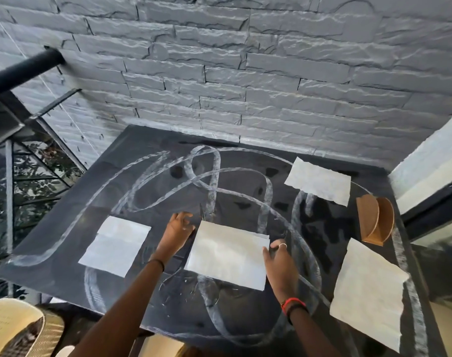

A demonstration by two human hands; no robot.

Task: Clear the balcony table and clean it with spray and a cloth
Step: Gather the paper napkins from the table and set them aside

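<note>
- Dark, matte square table [178,300], smeared with chalky white looping streaks, stood against a rough grey stone-brick wall [245,73].
- Centre white rectangular paper napkin [227,253] lay flat, near the front edge.
- Left hand [179,228]: fingers bent, slightly spread at the napkin's upper-left corner; whether they pinched it could not be told.
- Right hand [279,256]: fingers straight, together, against its right edge.
- Three further crinkled white napkins [115,244] lay apart.
- Arched brown wooden napkin holder [374,217] stood upright, far right.
</note>
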